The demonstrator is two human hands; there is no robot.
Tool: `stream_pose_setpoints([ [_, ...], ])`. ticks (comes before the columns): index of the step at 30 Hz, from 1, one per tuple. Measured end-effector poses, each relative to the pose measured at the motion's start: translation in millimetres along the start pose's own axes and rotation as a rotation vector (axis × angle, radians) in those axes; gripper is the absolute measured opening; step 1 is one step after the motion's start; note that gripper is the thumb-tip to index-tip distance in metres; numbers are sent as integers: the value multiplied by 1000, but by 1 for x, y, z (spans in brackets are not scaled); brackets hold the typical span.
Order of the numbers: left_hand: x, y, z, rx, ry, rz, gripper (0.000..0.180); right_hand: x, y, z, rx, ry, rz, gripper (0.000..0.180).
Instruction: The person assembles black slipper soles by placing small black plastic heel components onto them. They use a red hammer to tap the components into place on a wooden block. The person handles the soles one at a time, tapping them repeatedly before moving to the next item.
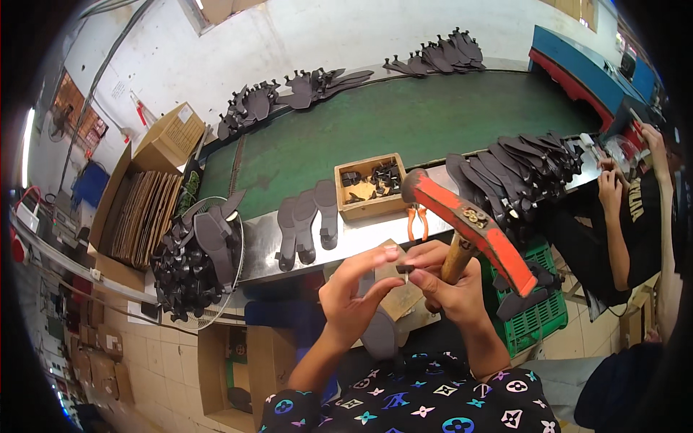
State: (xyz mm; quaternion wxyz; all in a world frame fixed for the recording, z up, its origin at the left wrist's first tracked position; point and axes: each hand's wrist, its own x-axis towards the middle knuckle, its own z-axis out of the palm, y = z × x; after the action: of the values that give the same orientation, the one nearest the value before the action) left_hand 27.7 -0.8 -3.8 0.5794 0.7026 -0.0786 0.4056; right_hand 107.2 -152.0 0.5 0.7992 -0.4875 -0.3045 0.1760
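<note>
clenched round the wooden handle of a hammer, the right hand also pinches a small dark piece between thumb and forefinger, with a thin metal pin poking down from it. the hammer's orange-red head juts up and to the right, above the hand, a few small metal bits resting on its flat side. the left hand is close in, just to the left, its fingers half curled and its fingertips meeting the same small piece, so both hands grasp it together in front of the chest. below the hands sits a tan block, and a dark sole shows beneath them; whether the piece touches either one cannot be told. beyond the hands runs a metal ledge carrying three dark insoles side by side, a small wooden box of dark fittings, and orange-handled pliers just beside the box. behind that lies a green conveyor belt with rows of dark sandal parts along its far edge. a wire basket heaped with dark straps stands at the left, next to a cardboard box of flat brown sheets. to the right, a stack of dark soles lies near another person seated at the bench, and a green plastic crate sits below.
</note>
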Motion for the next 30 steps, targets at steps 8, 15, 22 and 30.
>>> stream_pose_setpoints([
  [8, -15, 12, -2, 121, -23, -42, 52, -15, 14, -6, 1, -25, 148, 18],
  [15, -18, 18, -12, 367, -22, 212, 80, -15, 6, -8, 36, -135, 189, 21],
  [22, -35, 0, -26, 225, 16, -63, 79, -4, 21, -5, -110, -193, 296, 23],
  [30, -57, -101, -50, 548, -73, -334, 39, 31, 90, -17, -648, -200, 12, 26],
])
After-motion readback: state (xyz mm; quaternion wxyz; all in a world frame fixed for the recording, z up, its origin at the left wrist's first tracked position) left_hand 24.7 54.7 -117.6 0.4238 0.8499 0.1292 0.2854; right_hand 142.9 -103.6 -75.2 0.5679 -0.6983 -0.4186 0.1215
